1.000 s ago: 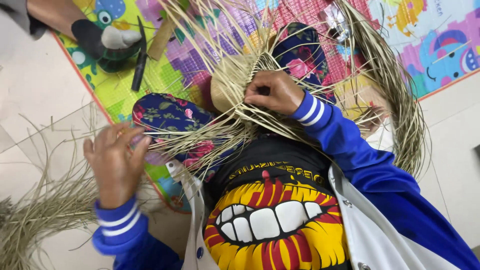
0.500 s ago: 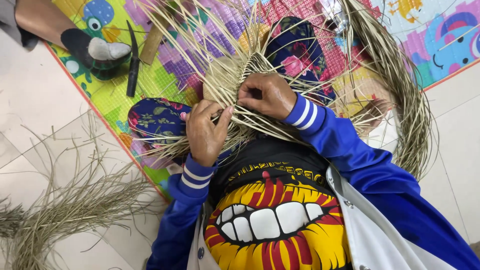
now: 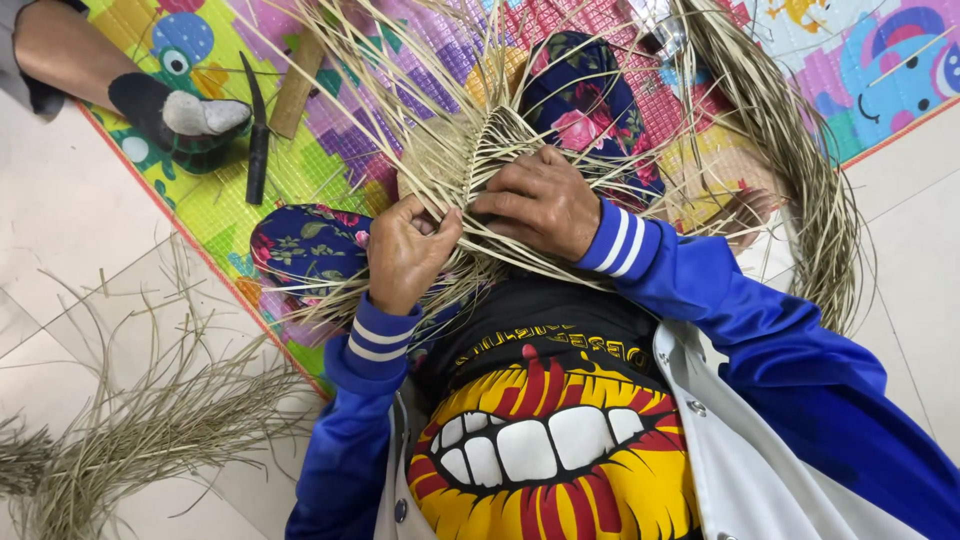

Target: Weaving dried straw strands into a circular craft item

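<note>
Straw strands are being pinched by the left hand [image 3: 408, 252] and pressed by the right hand [image 3: 540, 203] on the woven piece [image 3: 470, 150]; loose strands [image 3: 780, 150] risk slipping, tangling.

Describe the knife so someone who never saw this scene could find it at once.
Start at the bright play mat, upper left. Next to a socked foot lies the knife, beside a wooden block. It is the only thin dark thing there, unlike the pale straw.

Blue sleeves (white-striped cuffs), black shirt, toothy mouth print
</note>
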